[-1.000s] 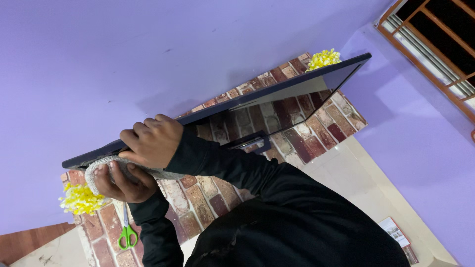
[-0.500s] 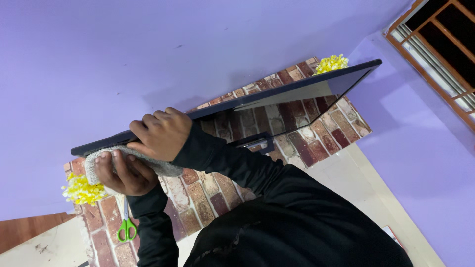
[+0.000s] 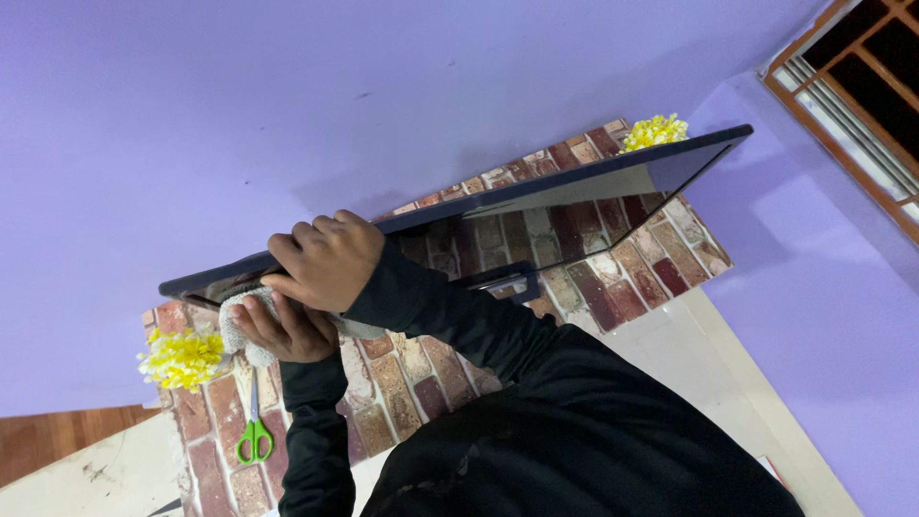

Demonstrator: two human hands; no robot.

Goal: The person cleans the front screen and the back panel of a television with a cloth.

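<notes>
A dark flat screen [image 3: 565, 206] stands on a brick-patterned surface [image 3: 407, 369] against a purple wall. My right hand [image 3: 325, 263] is curled over the screen's top edge near its left end. Just below it, my left hand [image 3: 282, 332] presses a grey cloth [image 3: 235, 327] against the face of the screen. Both arms are in black sleeves. The screen's stand [image 3: 503, 280] shows behind my right forearm.
Green-handled scissors [image 3: 254, 433] lie on the brick surface below my left hand. Yellow flower bunches sit at its left corner [image 3: 182, 356] and far right corner [image 3: 654, 131]. A barred wooden window [image 3: 862, 86] is at the upper right. Pale floor lies at the lower right.
My left hand has slid the cloth to the right along the screen, tucking in under my right hand. The right hand keeps its hold on the top edge.
</notes>
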